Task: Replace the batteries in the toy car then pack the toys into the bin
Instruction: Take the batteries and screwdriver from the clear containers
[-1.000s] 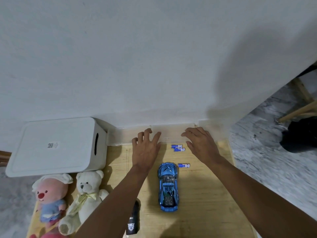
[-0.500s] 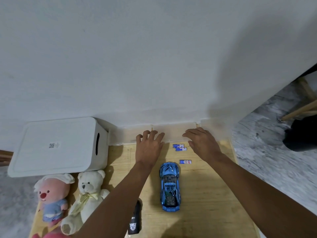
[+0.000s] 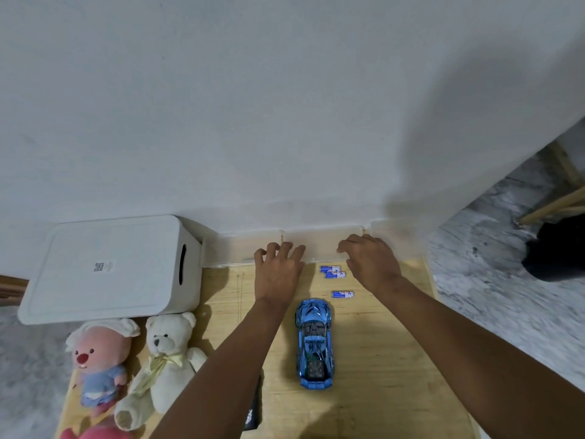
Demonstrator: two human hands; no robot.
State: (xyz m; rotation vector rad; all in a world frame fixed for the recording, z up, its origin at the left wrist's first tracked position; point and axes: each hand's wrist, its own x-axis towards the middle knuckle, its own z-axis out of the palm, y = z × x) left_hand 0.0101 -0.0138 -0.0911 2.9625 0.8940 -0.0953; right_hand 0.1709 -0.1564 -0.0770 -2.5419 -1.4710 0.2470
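Both arms are stretched out over the table [image 3: 373, 375], and the blue toy car [image 3: 315, 343] sits between the forearms on its wheels, nose pointing at the wall. Just past the car's nose and to its left, the left hand [image 3: 278, 269] lies with fingers spread, tips touching the clear box [image 3: 319, 242] that runs along the wall: grip wide, nothing in it. Past the nose and to the car's right, the right hand [image 3: 373, 264] has its fingers bent onto the same box, and whether that grip has closed on the edge I cannot tell. Beyond the car's nose, a pair of batteries [image 3: 332, 271] lies side by side between the hands, with a single battery [image 3: 342, 294] nearer the car. Well left of the car stands the white bin [image 3: 107, 267], with a slot handle in its side. Also left of the car, a pink plush [image 3: 98, 359] and a white teddy bear [image 3: 167, 350] lie face up. A black object [image 3: 254, 403] peeks out under the left forearm, just left of the car.
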